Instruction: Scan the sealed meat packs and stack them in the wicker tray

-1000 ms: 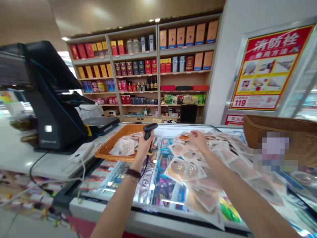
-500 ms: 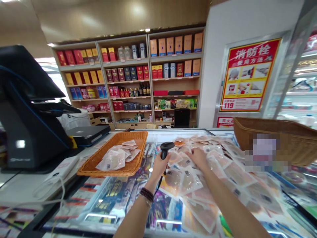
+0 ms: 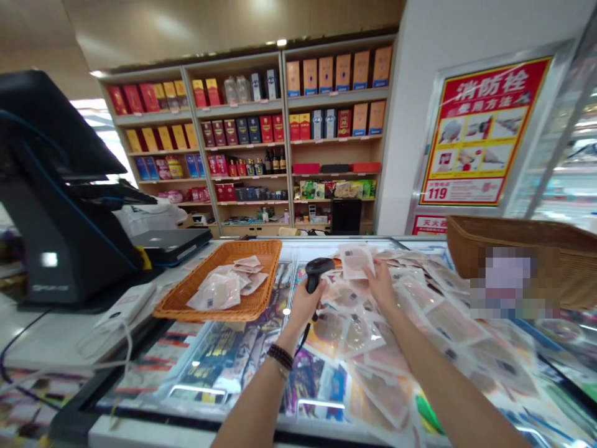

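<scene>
Your left hand [image 3: 305, 308] is clamping its fingers on the scanner [image 3: 319, 266], near frame centre, your right hand [image 3: 382, 286] is pinching a packet [image 3: 355, 260], right of centre

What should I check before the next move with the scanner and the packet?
1. Barcode scanner gripped in left hand: ok.
2. Transparent packet pinched in right hand: ok, held by its edge.
3. Packet's barcode facing the scanner: cannot tell.
4. Orange wicker basket has space: ok, bare wicker shows beside the packets inside.
5. Scanner cord free of snags: cannot tell, its lower end is lost from view.
</scene>
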Demonstrator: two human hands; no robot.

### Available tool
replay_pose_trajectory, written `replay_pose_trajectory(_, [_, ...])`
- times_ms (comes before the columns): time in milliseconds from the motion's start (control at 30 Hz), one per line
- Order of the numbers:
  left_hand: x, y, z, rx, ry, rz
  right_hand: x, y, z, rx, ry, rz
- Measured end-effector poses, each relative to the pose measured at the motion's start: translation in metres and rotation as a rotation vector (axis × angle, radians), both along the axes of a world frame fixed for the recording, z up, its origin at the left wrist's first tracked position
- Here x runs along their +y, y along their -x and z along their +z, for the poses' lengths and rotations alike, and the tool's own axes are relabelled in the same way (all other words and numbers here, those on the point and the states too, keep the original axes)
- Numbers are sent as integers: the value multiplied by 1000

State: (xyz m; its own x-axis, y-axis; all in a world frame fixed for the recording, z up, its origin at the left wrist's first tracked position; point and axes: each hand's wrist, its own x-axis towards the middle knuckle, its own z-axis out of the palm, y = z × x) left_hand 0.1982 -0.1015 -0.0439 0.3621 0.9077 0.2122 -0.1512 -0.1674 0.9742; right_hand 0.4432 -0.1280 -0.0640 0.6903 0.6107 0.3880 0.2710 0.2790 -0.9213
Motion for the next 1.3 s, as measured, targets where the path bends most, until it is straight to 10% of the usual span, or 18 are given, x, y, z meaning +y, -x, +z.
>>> replay_pose_trajectory(233, [-4, 1, 9, -21, 11, -39, 3, 14, -2, 133, 41, 248])
replay_pose_trajectory(900, [-4, 4, 17, -60, 12, -50, 2, 12, 8, 101, 38, 191])
replay_pose_trajectory(1133, [22, 58, 51, -112, -61, 118, 36, 13, 47, 96, 116, 249])
replay_pose_trajectory(1300, [41, 130, 73, -114, -90, 294, 92, 70, 71, 122, 75, 377])
